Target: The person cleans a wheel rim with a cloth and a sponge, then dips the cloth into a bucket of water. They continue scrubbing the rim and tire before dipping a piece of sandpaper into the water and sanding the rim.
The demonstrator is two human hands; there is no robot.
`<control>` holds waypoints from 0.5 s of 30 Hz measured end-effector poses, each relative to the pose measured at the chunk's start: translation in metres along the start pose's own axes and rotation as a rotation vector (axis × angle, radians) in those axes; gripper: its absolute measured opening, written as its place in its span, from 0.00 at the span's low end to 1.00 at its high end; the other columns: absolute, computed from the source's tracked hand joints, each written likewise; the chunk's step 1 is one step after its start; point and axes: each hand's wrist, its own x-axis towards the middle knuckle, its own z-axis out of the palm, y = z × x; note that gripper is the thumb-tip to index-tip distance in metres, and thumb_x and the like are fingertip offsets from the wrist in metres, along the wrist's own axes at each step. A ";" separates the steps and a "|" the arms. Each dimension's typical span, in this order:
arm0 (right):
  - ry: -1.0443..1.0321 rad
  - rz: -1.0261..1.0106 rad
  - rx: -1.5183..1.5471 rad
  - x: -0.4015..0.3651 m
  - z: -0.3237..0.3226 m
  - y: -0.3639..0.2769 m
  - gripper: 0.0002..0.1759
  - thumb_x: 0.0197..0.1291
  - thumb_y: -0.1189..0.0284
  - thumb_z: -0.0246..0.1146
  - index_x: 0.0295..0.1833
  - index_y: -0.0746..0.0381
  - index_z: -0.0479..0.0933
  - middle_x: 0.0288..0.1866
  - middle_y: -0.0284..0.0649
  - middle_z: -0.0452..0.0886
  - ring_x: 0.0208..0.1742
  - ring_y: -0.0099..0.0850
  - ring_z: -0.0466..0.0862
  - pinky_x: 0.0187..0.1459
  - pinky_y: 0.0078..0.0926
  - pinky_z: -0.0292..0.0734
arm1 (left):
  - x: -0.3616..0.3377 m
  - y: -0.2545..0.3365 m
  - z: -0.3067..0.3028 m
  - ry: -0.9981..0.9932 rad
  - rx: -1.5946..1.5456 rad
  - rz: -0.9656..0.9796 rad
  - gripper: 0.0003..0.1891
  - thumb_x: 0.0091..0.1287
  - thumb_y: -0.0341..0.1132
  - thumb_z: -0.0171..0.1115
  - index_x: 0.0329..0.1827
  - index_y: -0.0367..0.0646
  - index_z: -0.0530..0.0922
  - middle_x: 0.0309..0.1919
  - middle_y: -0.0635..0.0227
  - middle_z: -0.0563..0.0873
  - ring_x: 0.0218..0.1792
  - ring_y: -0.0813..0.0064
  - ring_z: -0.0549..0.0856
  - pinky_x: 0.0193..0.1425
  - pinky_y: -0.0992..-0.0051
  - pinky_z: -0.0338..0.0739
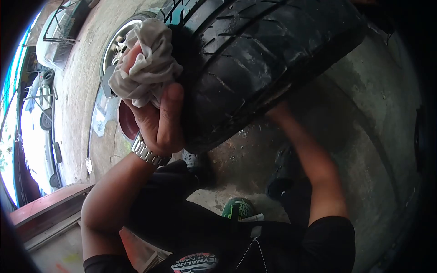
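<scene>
A large black tire with a grooved tread fills the upper middle, tilted. My left hand, with a metal watch on its wrist, is closed on a crumpled whitish cloth at the tire's left side. Part of a finger shows through the folds, and the thumb lies along the cloth's lower edge. My right hand reaches beneath the tire's lower edge. Its fingers are hidden there, so its grip does not show.
A wheel with a metal rim is behind the cloth. Beside my left wrist is a dark red round object. A green container stands on the concrete floor between my legs. Vehicles are at the far left.
</scene>
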 end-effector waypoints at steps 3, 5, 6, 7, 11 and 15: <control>0.247 -0.066 -0.377 0.004 -0.028 0.038 0.18 0.61 0.76 0.60 0.56 0.56 0.84 0.56 0.49 0.85 0.65 0.51 0.81 0.71 0.59 0.69 | 0.003 0.002 0.005 0.047 -0.012 0.071 0.40 0.73 0.32 0.63 0.83 0.34 0.50 0.76 0.51 0.66 0.78 0.59 0.64 0.82 0.58 0.53; 0.461 0.149 -0.547 0.004 0.033 0.003 0.16 0.62 0.75 0.60 0.54 0.57 0.84 0.55 0.52 0.85 0.63 0.53 0.81 0.69 0.55 0.72 | 0.005 0.007 0.008 0.011 -0.081 0.047 0.39 0.73 0.31 0.62 0.83 0.34 0.51 0.75 0.51 0.67 0.77 0.60 0.66 0.82 0.58 0.55; 0.533 0.111 -0.370 0.000 0.069 -0.041 0.14 0.61 0.74 0.59 0.52 0.58 0.84 0.53 0.54 0.84 0.61 0.55 0.81 0.67 0.53 0.73 | 0.008 0.006 0.010 0.024 -0.096 0.066 0.39 0.73 0.30 0.62 0.82 0.35 0.52 0.75 0.52 0.67 0.76 0.61 0.67 0.81 0.59 0.56; 0.492 0.106 -0.230 -0.001 0.080 -0.060 0.14 0.61 0.73 0.59 0.51 0.60 0.83 0.51 0.55 0.84 0.60 0.55 0.81 0.65 0.52 0.74 | 0.011 0.006 0.012 0.036 -0.110 0.086 0.38 0.73 0.29 0.61 0.82 0.36 0.52 0.75 0.52 0.67 0.75 0.61 0.68 0.80 0.59 0.57; 0.119 0.055 0.025 -0.014 0.060 -0.076 0.12 0.59 0.73 0.59 0.47 0.63 0.82 0.45 0.55 0.83 0.54 0.56 0.82 0.61 0.54 0.74 | 0.017 0.006 0.005 -0.034 -0.062 0.116 0.38 0.73 0.28 0.61 0.82 0.36 0.53 0.74 0.52 0.67 0.75 0.61 0.68 0.80 0.59 0.56; 0.236 -0.113 -0.294 0.009 -0.001 0.026 0.13 0.57 0.77 0.60 0.47 0.61 0.83 0.44 0.51 0.85 0.51 0.53 0.85 0.62 0.57 0.71 | 0.003 0.007 0.003 -0.035 0.019 0.077 0.37 0.76 0.28 0.57 0.84 0.35 0.49 0.78 0.49 0.66 0.79 0.60 0.64 0.83 0.59 0.52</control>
